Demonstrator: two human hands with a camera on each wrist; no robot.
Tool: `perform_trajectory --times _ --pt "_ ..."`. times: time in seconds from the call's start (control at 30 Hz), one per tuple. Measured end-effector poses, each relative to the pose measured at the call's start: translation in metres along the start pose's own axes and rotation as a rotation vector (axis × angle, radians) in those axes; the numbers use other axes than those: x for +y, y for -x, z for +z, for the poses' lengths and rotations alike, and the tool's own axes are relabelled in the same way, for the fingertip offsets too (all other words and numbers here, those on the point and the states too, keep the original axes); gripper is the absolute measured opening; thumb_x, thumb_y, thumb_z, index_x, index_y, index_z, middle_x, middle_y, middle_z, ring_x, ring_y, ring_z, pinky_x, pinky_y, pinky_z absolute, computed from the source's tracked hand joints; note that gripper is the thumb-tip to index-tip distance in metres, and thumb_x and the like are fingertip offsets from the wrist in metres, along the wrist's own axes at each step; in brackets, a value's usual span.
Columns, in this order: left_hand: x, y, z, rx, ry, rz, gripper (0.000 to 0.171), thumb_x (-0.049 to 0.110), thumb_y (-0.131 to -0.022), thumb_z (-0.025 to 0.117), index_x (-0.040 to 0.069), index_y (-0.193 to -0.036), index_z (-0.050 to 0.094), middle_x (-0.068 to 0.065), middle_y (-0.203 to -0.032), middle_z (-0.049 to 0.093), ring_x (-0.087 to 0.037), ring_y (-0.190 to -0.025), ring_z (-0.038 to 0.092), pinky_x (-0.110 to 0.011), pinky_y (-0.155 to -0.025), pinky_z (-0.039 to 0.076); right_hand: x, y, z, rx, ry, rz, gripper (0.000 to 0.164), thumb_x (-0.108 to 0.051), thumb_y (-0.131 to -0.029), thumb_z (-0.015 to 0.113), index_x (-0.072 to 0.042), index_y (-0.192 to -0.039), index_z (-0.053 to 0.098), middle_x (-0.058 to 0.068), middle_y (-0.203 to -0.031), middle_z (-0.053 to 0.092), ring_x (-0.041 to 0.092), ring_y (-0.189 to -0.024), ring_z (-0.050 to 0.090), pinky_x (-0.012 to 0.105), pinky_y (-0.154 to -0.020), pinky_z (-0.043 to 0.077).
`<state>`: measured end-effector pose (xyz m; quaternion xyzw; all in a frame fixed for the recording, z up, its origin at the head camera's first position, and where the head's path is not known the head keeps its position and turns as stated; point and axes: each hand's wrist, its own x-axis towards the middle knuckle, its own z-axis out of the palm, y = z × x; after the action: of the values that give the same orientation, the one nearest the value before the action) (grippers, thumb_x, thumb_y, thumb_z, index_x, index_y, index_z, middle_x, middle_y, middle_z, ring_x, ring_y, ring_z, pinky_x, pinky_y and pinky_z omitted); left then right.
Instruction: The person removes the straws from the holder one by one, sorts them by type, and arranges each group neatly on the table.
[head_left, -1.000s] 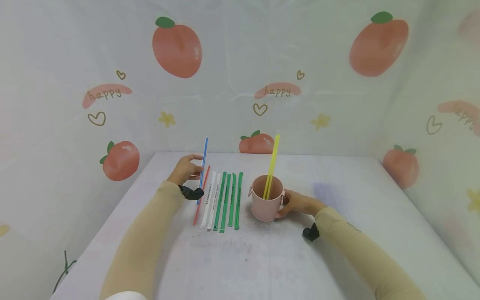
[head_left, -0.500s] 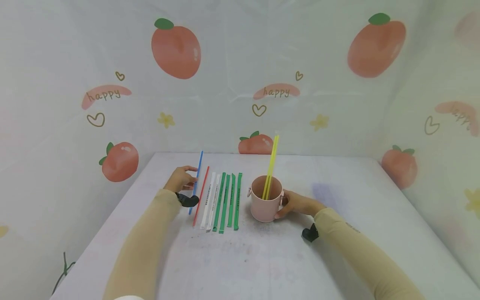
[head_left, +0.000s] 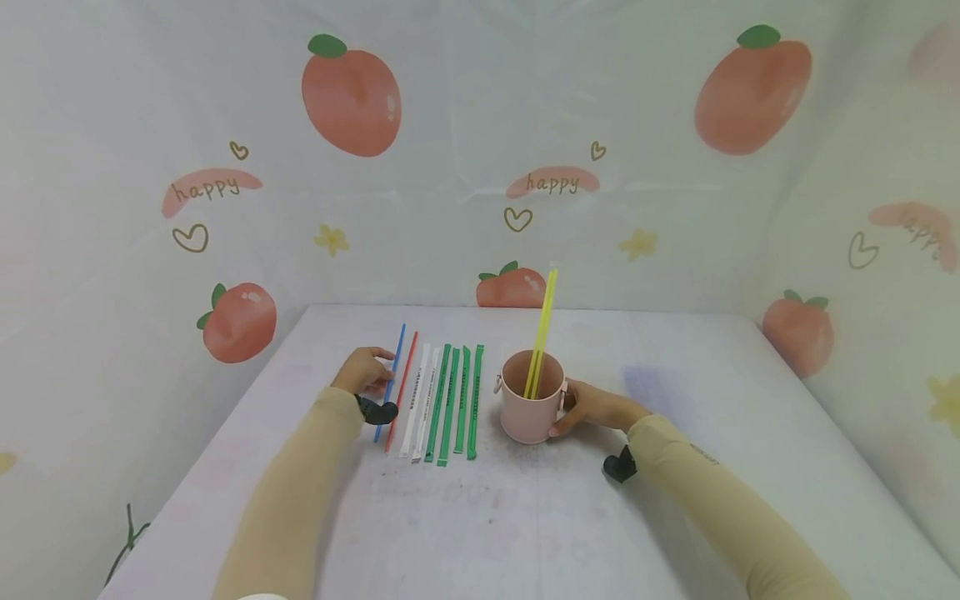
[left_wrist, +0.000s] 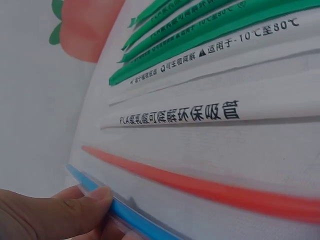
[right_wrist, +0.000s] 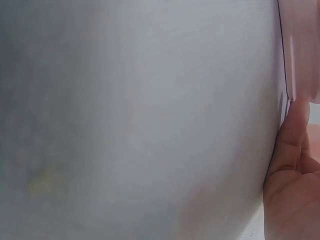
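Between its thumb and fingers my left hand [head_left: 364, 370] pinches a blue straw [head_left: 401, 342] in a clear wrapper, low at the left end of a row of straws. The thumb lies over the blue straw [left_wrist: 131, 216] in the left wrist view. Just right of it is a red straw [head_left: 406, 377]. My right hand [head_left: 596, 407] holds the side of a small pink bucket [head_left: 525, 423], thumb toward the front; its other fingers are partly hidden behind. Two yellow straws [head_left: 544, 321] lean upright inside the bucket. The right wrist view shows only the bucket's edge [right_wrist: 302, 45].
White paper-wrapped straws [head_left: 415, 400] and several green-wrapped straws [head_left: 450, 400] lie side by side between the red straw and the bucket. A printed curtain [head_left: 442, 100] rises behind the white table [head_left: 480, 533].
My left hand has moved down and slightly left with the blue straw, lowering it beside the red one. The right hand and the bucket have stayed in place.
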<state>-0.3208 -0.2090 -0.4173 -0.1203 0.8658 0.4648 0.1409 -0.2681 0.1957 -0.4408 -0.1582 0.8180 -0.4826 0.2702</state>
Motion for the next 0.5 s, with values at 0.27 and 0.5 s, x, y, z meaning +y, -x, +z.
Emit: perform_trajectory --times 0.27,0.5 --pt "-0.0004 0.0011 0.0016 -0.012 -0.008 -0.044 0.048 -0.003 -0.089 0.062 0.002 -0.135 0.051 -0.006 -0.076 0.056 -0.011 -0.051 0.051 -0.022 -0.052 0.052 0.0005 -0.0005 -0.0004 -0.001 -0.019 -0.010 0.075 -0.009 -0.072 0.084 -0.002 -0.135 0.043 0.010 -0.122 0.047 0.028 -0.117 0.038 0.049 -0.111 0.027" --pt "-0.0026 -0.0009 0.0045 -0.005 -0.009 -0.059 0.048 -0.003 -0.088 0.065 0.003 -0.135 0.053 -0.006 -0.074 0.056 -0.011 -0.054 0.052 -0.021 -0.051 0.051 0.0020 -0.0008 -0.0014 0.008 -0.007 0.003 0.070 -0.010 -0.072 0.085 -0.003 -0.130 0.046 0.008 -0.112 0.044 0.027 -0.110 0.037 0.041 -0.099 0.031"
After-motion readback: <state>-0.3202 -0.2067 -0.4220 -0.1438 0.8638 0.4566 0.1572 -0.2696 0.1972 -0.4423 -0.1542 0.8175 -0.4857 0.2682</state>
